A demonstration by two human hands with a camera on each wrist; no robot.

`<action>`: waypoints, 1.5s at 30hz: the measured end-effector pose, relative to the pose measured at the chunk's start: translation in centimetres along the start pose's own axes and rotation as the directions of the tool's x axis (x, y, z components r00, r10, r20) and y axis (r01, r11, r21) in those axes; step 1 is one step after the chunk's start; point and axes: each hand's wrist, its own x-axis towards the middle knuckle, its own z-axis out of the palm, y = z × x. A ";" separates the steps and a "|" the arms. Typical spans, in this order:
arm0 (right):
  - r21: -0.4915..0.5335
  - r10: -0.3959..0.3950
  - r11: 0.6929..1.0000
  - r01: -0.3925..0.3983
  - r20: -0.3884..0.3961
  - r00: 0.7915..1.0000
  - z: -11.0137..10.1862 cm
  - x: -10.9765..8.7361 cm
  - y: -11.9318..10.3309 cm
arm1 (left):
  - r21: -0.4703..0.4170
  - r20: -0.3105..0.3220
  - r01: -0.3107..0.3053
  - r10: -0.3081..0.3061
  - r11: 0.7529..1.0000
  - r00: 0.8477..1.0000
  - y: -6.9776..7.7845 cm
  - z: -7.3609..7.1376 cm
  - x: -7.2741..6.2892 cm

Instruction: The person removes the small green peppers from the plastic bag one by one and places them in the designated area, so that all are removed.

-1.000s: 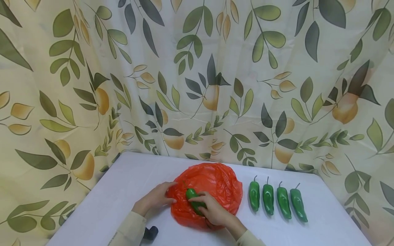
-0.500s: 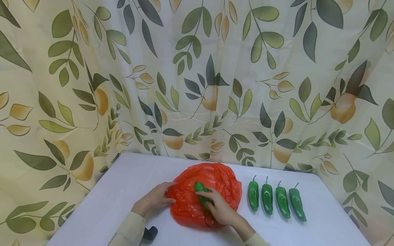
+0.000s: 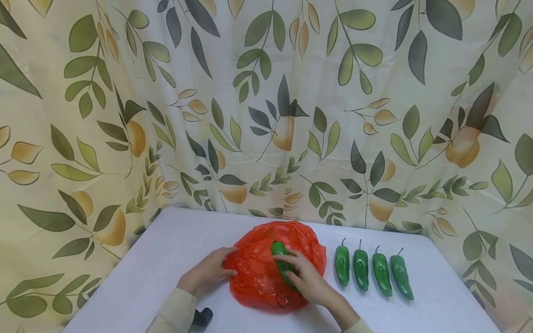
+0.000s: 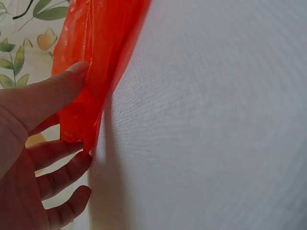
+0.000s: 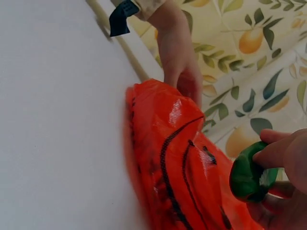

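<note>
A red plastic bag (image 3: 254, 277), spread in a rounded heap, lies mid-table in the head view. My left hand (image 3: 212, 268) holds its left edge; the left wrist view has the thumb (image 4: 72, 79) on the bag (image 4: 84, 115), with the index finger partly hidden behind it. Over the bag's right half, my right hand (image 3: 306, 280) grips a green pepper (image 3: 280, 249) between thumb and fingers, its top pointing up and to the left. The right wrist view shows that pepper (image 5: 244, 177) end-on, above the bag (image 5: 163, 143), which bears dark printed lines.
Several green peppers (image 3: 361, 270) stand in a slanted row on the white table (image 3: 441, 286), right of the bag, stems toward the back. A black object (image 3: 203, 317) lies beside the left sleeve. A leaf-and-fruit patterned curtain (image 3: 266, 138) hangs behind the table.
My right hand has carried the green pepper up and to the right, from the bag's middle to its right half. My left hand has stayed at the bag's left edge.
</note>
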 end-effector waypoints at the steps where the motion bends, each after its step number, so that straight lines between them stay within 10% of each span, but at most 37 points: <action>1: -0.008 0.001 1.000 -0.001 -0.008 1.000 -0.1 -0.1 -0.1 | -0.001 0.000 0.002 -0.002 1.000 1.000 0.0 0.0 0.0; 45: -0.126 0.097 0.983 -0.136 -0.275 0.957 -9.7 -5.6 1.0 | -0.008 0.000 -0.016 0.016 1.000 1.000 -0.3 0.0 0.1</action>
